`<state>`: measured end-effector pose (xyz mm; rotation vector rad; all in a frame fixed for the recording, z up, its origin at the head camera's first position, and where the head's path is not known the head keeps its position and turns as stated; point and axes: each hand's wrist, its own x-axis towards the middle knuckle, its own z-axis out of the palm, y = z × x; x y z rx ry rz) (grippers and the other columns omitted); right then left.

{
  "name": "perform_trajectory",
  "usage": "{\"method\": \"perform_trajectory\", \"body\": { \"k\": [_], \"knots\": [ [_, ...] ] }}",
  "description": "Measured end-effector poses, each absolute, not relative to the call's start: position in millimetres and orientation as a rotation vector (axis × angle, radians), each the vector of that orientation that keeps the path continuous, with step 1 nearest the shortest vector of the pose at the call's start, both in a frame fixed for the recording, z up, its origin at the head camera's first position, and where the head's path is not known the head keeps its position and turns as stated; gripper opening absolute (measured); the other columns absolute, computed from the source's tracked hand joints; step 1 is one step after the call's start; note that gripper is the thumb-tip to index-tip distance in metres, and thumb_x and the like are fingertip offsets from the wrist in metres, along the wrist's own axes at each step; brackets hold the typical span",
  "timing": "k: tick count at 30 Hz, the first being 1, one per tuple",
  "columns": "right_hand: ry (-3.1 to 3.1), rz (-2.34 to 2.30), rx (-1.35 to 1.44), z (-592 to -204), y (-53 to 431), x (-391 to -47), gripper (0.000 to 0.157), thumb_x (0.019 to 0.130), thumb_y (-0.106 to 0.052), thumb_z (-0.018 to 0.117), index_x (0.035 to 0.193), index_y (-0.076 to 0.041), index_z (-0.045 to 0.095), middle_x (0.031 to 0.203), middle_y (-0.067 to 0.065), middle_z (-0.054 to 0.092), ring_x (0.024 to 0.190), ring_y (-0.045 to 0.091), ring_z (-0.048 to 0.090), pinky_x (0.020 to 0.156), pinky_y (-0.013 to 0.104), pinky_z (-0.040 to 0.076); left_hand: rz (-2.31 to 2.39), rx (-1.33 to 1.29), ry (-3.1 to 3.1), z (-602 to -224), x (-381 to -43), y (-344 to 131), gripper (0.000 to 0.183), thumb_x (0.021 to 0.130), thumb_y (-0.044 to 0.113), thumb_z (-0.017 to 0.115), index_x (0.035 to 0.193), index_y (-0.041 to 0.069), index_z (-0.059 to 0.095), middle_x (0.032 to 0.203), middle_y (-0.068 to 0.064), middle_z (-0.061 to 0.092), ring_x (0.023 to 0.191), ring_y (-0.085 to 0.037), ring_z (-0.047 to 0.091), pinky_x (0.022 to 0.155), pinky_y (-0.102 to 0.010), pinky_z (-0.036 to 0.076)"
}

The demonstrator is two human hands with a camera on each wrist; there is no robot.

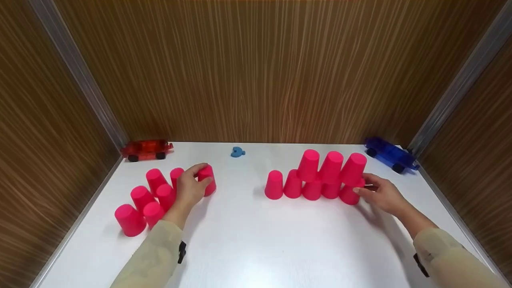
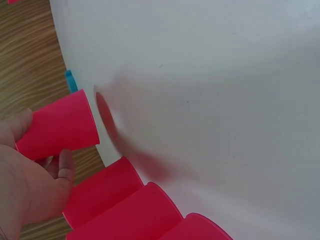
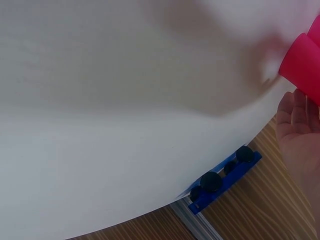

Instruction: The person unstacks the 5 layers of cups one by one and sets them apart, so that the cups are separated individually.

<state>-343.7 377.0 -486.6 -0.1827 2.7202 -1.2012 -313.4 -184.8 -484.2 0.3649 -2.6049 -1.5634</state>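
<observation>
My left hand point(image 1: 192, 186) grips an upside-down pink cup point(image 1: 209, 186) between thumb and fingers, at the right of the left-hand group. In the left wrist view this cup's rim point(image 2: 91, 117) hangs apart from its shadow on the table. My right hand point(image 1: 382, 196) is around the rightmost lower cup point(image 1: 349, 195) of a two-level stack, thumb in front and fingers behind it. Three upper cups point(image 1: 331, 167) stand upside down on the row below. At the row's left end, a cup point(image 1: 274, 185) has nothing on top. The right wrist view shows the right fingers point(image 3: 298, 112) against the cup.
Several more pink cups point(image 1: 142, 198) stand upside down at the left, beside the left forearm. A red toy car point(image 1: 147, 149) sits in the back left corner, a blue toy car point(image 1: 390, 154) at the back right. A small blue piece point(image 1: 237, 152) lies near the back wall.
</observation>
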Motion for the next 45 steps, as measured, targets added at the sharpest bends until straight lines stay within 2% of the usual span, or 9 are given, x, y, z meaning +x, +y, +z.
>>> {"method": "perform_trajectory", "body": {
  "k": [6,24,32,37,45],
  "knots": [
    [2.753,-1.211,-0.24,-487.5,376.3,-343.1,0.07,0.102,-0.041,0.072,0.156,-0.004,0.049,0.139,0.025,0.06,0.126,0.048,0.06,0.094,0.046,0.06,-1.542,0.363,-2.614,-488.5,-312.7,-187.7,0.062,0.101,0.015,0.075,0.158,0.02,0.052,0.156,-0.012,0.052,0.145,-0.035,0.044,0.111,-0.051,0.05],
    [2.709,-1.211,-0.173,-485.2,375.9,-342.8,0.077,0.1,-0.047,0.072,0.159,-0.006,0.045,0.144,0.024,0.056,0.129,0.047,0.057,0.096,0.048,0.059,-1.544,0.354,-2.604,-490.7,-313.5,-186.6,0.06,0.101,0.014,0.074,0.157,0.018,0.054,0.155,-0.014,0.053,0.144,-0.036,0.044,0.112,-0.052,0.049],
    [2.743,-1.219,-0.241,-488.1,376.6,-342.7,0.07,0.102,-0.041,0.072,0.157,-0.004,0.048,0.141,0.025,0.059,0.128,0.048,0.059,0.096,0.047,0.06,-1.499,0.342,-2.605,-492.0,-311.7,-188.1,0.061,0.099,0.012,0.076,0.156,0.014,0.054,0.154,-0.015,0.054,0.142,-0.036,0.047,0.109,-0.051,0.052],
    [2.708,-1.203,-0.173,-487.4,376.5,-343.5,0.078,0.099,-0.049,0.073,0.16,-0.007,0.044,0.145,0.024,0.056,0.13,0.047,0.057,0.097,0.047,0.059,-1.522,0.39,-2.621,-480.0,-308.4,-187.7,0.067,0.097,0.017,0.079,0.159,0.021,0.051,0.158,-0.012,0.049,0.147,-0.037,0.041,0.105,-0.052,0.055],
    [2.704,-1.215,-0.173,-486.1,377.0,-342.5,0.078,0.1,-0.048,0.073,0.16,-0.007,0.044,0.145,0.024,0.055,0.129,0.047,0.057,0.095,0.047,0.06,-1.452,0.267,-2.55,-442.5,-303.4,-167.1,0.067,0.095,0.026,0.082,0.157,0.025,0.054,0.163,-0.007,0.046,0.152,-0.033,0.038,0.109,-0.049,0.052]
  ]
}}
